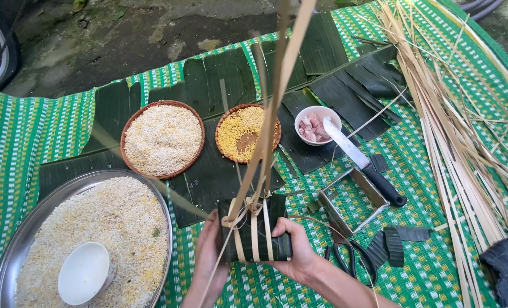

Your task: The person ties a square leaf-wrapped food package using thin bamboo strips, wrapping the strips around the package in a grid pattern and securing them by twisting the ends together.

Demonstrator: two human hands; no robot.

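A square parcel wrapped in dark green leaf (pixel 254 227) sits between my hands at the bottom middle of the head view. Pale bamboo strips (pixel 265 131) cross it and rise toward the camera. My left hand (pixel 208 251) presses the parcel's left side, where the strips are knotted. My right hand (pixel 297 248) grips its right side and lower corner. The parcel rests on a green woven mat (pixel 431 268).
A metal tray of rice (pixel 14 239) with a white bowl (pixel 84 272) lies at the left. Behind are two baskets of grain (pixel 162 138) (pixel 244 132), a white bowl of meat (pixel 317 122), a knife (pixel 362 162), a metal frame (pixel 354 199), scissors (pixel 348 254), banana leaves (pixel 220 80) and a bundle of bamboo strips (pixel 465 125).
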